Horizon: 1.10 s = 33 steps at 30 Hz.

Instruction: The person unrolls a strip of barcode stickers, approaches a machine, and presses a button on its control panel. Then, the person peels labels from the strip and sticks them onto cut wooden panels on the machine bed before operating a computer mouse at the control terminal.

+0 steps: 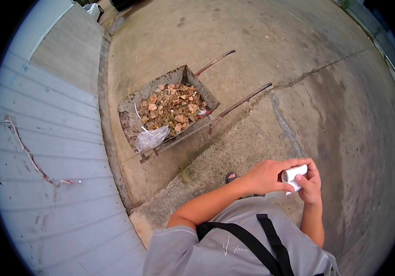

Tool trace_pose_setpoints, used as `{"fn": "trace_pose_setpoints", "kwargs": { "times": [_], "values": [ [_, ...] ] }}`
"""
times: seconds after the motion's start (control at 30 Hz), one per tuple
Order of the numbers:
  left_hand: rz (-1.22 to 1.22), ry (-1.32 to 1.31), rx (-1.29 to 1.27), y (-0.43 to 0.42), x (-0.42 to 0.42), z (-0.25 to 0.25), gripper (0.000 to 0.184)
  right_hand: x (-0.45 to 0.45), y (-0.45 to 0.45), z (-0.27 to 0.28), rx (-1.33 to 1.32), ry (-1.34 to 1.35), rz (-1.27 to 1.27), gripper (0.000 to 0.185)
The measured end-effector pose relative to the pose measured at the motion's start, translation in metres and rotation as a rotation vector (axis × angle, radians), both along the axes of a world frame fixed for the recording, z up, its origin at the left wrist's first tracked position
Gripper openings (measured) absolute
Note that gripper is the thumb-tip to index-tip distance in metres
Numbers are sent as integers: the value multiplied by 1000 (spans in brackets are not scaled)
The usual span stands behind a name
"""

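While the L hand (267,177) bore on the near end of the white roll (297,172), the R hand (312,183) gripped its other side. L fingers reached over the top of the roll, close tog., w/ the thumb bent in below; roll was pinched betw. them. R fingers curled round the far side, pressed tog., w/ the thumb flat on the lower face. Roll location: betw. both hands, in front of the grey T-shirt (248,216), off the ground, tilted slightly, w/ its round end facing L. A loose white flap (294,185) hung from the underside; its markings were too small to read.

Black straps (241,233) crossed the T-shirt. A sandaled foot (231,176) showed just beyond the L forearm.

Ahead & to L, a rusty metal handcart (158,83) stood on the conc. pavement (271,41), both handles (243,103) pointing R. Cart contents: dry leaves (172,103), plus a clear plastic bag (152,138) at the near L corner & a small red-and-white wrapper (203,112) near the handle side. Far L: ribbed metal wall (55,152), w/ a frayed cord (29,154) against it. Part of a white car (93,10) showed at top L.
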State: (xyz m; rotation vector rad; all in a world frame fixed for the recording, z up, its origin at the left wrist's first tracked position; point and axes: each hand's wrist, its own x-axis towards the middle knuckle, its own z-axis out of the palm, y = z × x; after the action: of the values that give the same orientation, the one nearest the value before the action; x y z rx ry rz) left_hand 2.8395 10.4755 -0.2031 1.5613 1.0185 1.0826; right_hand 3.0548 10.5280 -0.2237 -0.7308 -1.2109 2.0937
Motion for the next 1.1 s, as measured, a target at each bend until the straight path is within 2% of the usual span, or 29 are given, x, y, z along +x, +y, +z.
{"fn": "trace_pose_setpoints", "kwargs": {
  "times": [0.03,0.07,0.1,0.13,0.2,0.23,0.37,0.43,0.47,0.53,0.6,0.67,0.7,0.73,0.83,0.9,0.97,1.0,1.07,1.1],
  "values": [
    [-2,0,0,1,2,-9,67,-3,0,-6,124,-8,-95,35],
    [46,-181,-205,3,7,-27,61,-5,-1,-10,248,-16,-188,31],
    [95,-363,-409,5,9,-34,54,-6,-4,-4,186,-65,-190,27],
    [98,-367,-410,4,8,-39,54,-6,-5,-3,185,-67,-186,27],
    [38,-405,-494,6,0,-41,41,-6,-6,-4,481,-267,-130,25],
    [58,-296,-412,6,0,-46,39,-4,-6,-7,477,-270,-106,26],
    [79,-281,-400,4,-5,-37,38,-15,-5,-10,436,-238,-126,28],
    [144,-25,-155,4,-7,-37,36,-12,-6,-18,67,-197,-195,31],
    [140,-24,-153,4,-7,-41,36,-9,-5,-22,68,-195,-199,31],
    [34,-371,-443,5,-3,-45,37,0,-2,-21,31,-216,-63,31],
    [81,-607,-659,3,-1,-41,41,-2,-4,-14,171,-183,-91,28],
    [37,-754,-809,3,-2,-49,46,-1,-2,0,235,-212,-64,27],
    [46,-773,-826,3,-2,-47,43,-1,-1,-6,290,-143,-58,28],
    [64,-790,-847,2,-2,-50,41,0,0,-4,276,-185,-18,29],
    [13,-707,-805,4,3,-53,35,7,2,-12,347,-148,-17,30],
    [100,-673,-746,2,6,-51,32,10,0,-12,387,-172,-3,33],
    [99,-655,-671,2,9,-48,33,9,-3,-12,351,-151,-41,50],
    [100,-639,-596,1,10,-47,34,8,-7,-9,353,-148,-44,50],
    [76,-588,-595,1,14,-45,34,9,-15,-3,172,-179,3,67],
    [52,-542,-595,5,17,-43,35,9,-13,-3,177,-177,-5,67]
  ]
}}
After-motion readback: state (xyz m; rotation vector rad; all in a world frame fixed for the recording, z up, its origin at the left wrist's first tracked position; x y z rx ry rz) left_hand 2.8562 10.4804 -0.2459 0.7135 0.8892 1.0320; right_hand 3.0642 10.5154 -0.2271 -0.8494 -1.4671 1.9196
